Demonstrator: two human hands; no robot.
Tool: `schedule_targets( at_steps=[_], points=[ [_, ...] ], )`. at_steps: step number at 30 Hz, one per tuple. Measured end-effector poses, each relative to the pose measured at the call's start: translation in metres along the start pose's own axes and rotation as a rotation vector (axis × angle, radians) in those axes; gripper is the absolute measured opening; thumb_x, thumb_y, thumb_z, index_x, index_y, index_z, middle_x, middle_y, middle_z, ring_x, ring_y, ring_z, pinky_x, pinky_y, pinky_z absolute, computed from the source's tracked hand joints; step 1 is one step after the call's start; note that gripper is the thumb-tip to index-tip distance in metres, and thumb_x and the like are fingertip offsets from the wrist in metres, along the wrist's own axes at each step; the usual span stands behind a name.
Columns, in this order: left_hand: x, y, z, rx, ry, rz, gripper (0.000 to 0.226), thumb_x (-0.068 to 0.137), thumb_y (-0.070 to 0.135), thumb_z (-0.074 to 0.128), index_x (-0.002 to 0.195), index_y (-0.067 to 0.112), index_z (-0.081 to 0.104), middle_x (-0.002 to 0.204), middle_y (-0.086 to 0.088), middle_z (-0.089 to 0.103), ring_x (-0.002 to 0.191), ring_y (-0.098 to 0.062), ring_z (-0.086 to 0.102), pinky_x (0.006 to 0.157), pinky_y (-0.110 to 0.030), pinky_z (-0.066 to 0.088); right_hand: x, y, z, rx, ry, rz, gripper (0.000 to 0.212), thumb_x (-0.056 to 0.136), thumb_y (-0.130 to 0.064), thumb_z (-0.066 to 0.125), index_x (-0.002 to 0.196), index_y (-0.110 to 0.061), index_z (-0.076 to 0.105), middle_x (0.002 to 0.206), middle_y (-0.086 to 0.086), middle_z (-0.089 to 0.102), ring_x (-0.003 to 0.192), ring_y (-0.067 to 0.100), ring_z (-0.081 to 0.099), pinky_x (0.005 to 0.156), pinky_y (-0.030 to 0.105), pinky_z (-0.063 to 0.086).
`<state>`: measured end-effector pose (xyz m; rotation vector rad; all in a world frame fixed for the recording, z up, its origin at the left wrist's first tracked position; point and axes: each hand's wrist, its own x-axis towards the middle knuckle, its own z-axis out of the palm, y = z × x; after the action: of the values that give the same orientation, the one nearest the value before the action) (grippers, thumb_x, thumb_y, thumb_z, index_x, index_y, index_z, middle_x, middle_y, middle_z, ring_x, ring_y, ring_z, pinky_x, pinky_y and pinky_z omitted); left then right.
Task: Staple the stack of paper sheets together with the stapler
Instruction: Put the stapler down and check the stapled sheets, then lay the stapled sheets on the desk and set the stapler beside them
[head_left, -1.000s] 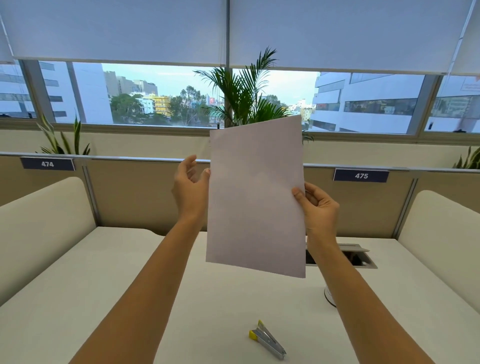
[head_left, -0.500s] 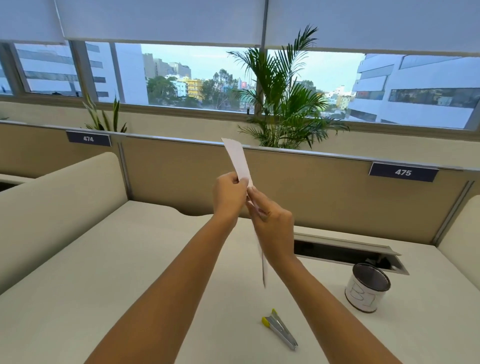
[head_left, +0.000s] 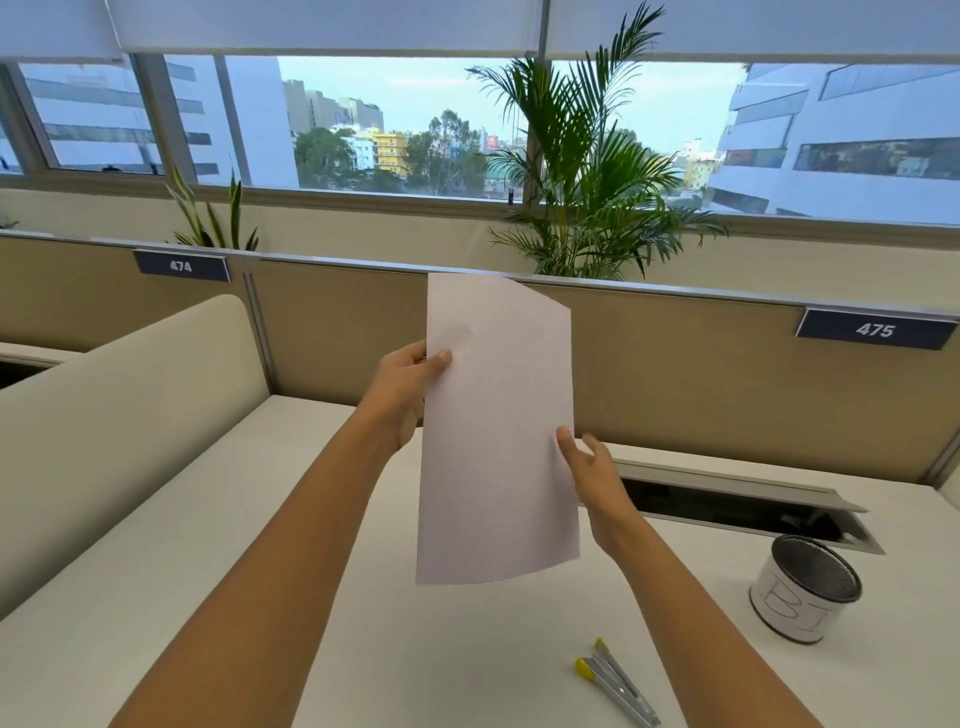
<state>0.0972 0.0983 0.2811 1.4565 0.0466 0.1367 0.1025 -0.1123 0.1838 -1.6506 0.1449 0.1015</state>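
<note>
Left hand (head_left: 410, 387) pinches the paper stack (head_left: 498, 431) at its left edge; right hand (head_left: 592, 470), fingers loosely spread, touches the right edge. Stack upright above the bench (head_left: 208, 545), long axis vertical. Stapler (head_left: 618, 683) lies near the bench's front edge.

Paper stack (head_left: 498, 431) upright, perhaps pinched both-handed

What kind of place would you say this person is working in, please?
Most likely an open-plan office, several floors up. The white desk is fenced by partitions with numbered seat plates, 474 and 475, has a cable hatch, and the window overlooks city buildings.
</note>
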Motion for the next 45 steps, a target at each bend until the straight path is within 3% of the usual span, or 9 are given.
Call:
schedule_targets(
  at_steps=[2,5,8,13,19,30,36,40,45],
  points=[
    [0.014,-0.007,-0.014,-0.004,0.02,-0.016,0.018,0.091,0.015,0.052,0.107,0.015,0.062,0.091,0.002,0.069,0.069,-0.01,0.069,0.067,-0.033,0.056,0.009,0.016,0.005,0.031,-0.026,0.032,0.077,0.074,-0.062,0.06,0.136,-0.021,0.041,0.133,-0.002,0.055,0.118,0.021,0.055,0.097,0.043,0.047],
    [0.039,-0.026,-0.04,0.032,0.087,-0.048,0.023,0.092,0.011,0.05,0.114,0.009,0.059,0.098,-0.001,0.067,0.081,-0.017,0.066,0.067,-0.031,0.054,0.02,0.03,0.022,0.065,0.0,0.043,0.04,0.083,-0.03,0.066,0.12,-0.018,0.055,0.114,0.003,0.065,0.101,0.02,0.063,0.075,0.033,0.053],
    [0.058,-0.055,-0.064,0.167,0.105,-0.117,0.032,0.09,0.005,0.048,0.122,0.009,0.052,0.117,-0.006,0.063,0.098,-0.025,0.062,0.081,-0.042,0.054,0.031,0.045,0.04,0.028,0.135,0.062,0.028,0.079,-0.018,0.071,0.104,-0.023,0.061,0.111,0.009,0.065,0.099,0.026,0.063,0.087,0.043,0.053],
    [0.075,-0.106,-0.092,0.345,0.063,-0.29,0.049,0.086,-0.002,0.046,0.133,0.013,0.042,0.123,-0.008,0.057,0.109,-0.031,0.057,0.083,-0.041,0.051,0.045,0.065,0.071,0.009,0.292,0.127,0.031,0.078,-0.018,0.072,0.108,-0.019,0.064,0.099,0.008,0.065,0.091,0.025,0.061,0.084,0.033,0.046],
    [0.09,-0.159,-0.122,0.514,0.069,-0.395,0.039,0.088,0.004,0.05,0.126,0.01,0.052,0.127,-0.012,0.057,0.111,-0.031,0.056,0.089,-0.04,0.048,0.072,0.084,0.104,0.02,0.337,0.19,0.032,0.078,-0.018,0.071,0.11,-0.016,0.065,0.109,0.014,0.067,0.096,0.029,0.061,0.09,0.035,0.046],
    [0.129,-0.214,-0.157,0.461,0.3,-0.406,0.031,0.083,-0.003,0.055,0.11,0.007,0.066,0.09,-0.004,0.06,0.087,-0.022,0.053,0.078,-0.028,0.045,0.127,0.109,0.145,-0.07,0.264,0.237,0.032,0.089,-0.011,0.058,0.121,-0.011,0.06,0.12,0.011,0.062,0.097,0.022,0.054,0.097,0.035,0.044],
    [0.149,-0.227,-0.166,0.461,0.36,-0.387,0.026,0.083,-0.003,0.053,0.1,0.01,0.069,0.084,-0.003,0.057,0.083,-0.019,0.048,0.076,-0.023,0.036,0.148,0.12,0.158,-0.079,0.267,0.221,0.031,0.086,-0.003,0.058,0.115,-0.011,0.064,0.115,0.011,0.067,0.104,0.026,0.061,0.099,0.036,0.046],
    [0.163,-0.236,-0.171,0.475,0.363,-0.394,0.03,0.081,-0.004,0.055,0.067,0.021,0.064,0.08,-0.002,0.055,0.083,-0.02,0.046,0.077,-0.025,0.037,0.162,0.124,0.165,-0.096,0.293,0.197,0.032,0.087,-0.003,0.057,0.118,-0.008,0.063,0.115,0.011,0.066,0.099,0.022,0.059,0.095,0.029,0.046],
    [0.168,-0.245,-0.173,0.479,0.385,-0.377,0.028,0.083,-0.002,0.057,0.109,0.005,0.067,0.086,0.0,0.06,0.091,-0.018,0.051,0.081,-0.023,0.036,0.169,0.127,0.172,-0.162,0.343,0.159,0.033,0.087,-0.002,0.058,0.12,-0.005,0.061,0.118,0.013,0.065,0.104,0.024,0.059,0.094,0.027,0.044]
  ],
)
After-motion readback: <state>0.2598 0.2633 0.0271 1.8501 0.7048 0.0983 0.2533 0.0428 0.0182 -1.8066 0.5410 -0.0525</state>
